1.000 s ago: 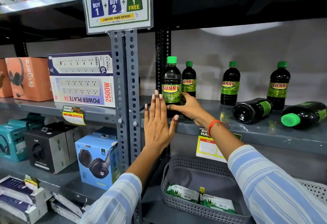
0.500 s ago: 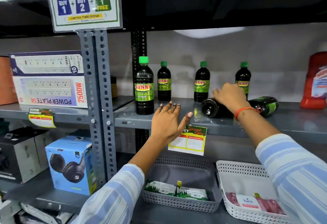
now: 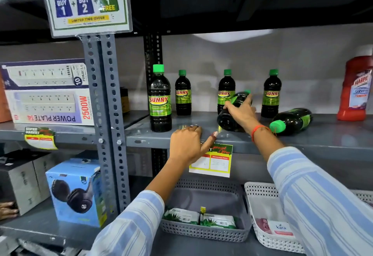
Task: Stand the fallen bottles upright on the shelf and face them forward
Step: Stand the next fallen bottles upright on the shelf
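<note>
Dark tilted bottle (image 3: 232, 114) sits gripped in your right hand (image 3: 240, 112), base on the shelf (image 3: 201, 140), mid-lift. Left hand (image 3: 186, 144), holding nothing, braces the edge. 1 fallen bottle (image 3: 291, 121) remains.

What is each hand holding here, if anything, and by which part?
The right hand grips a tilted bottle around its body. The left hand holds nothing; it rests on the shelf edge.
</note>
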A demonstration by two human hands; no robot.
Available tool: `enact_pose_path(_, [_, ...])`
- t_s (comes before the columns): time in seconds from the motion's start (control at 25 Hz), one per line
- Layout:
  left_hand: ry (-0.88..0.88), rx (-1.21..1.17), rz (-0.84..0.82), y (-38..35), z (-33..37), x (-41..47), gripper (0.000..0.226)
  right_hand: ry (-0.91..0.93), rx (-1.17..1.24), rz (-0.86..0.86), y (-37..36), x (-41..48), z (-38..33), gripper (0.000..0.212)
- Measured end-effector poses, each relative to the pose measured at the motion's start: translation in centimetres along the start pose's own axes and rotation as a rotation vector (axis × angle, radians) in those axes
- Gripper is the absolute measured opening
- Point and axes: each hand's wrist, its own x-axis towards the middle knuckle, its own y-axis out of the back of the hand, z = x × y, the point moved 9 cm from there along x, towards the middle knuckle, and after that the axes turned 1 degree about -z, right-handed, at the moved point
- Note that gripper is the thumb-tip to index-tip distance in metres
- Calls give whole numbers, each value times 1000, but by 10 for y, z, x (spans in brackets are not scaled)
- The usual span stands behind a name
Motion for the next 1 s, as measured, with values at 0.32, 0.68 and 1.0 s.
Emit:
enact_pose_path(0.32, [4, -11, 19, 1, 0, 0, 58, 524, -294, -24, -18, -21, -39, 120])
enact_pose_path(0.68, [35, -33, -7, 0, -2, -1, 64, 311, -286, 98, -8, -12, -18, 97])
enact_pose_path(1.0, [32, -37, 24, 2, -2, -1, 61, 184, 38, -140, -25, -5, -8, 71])
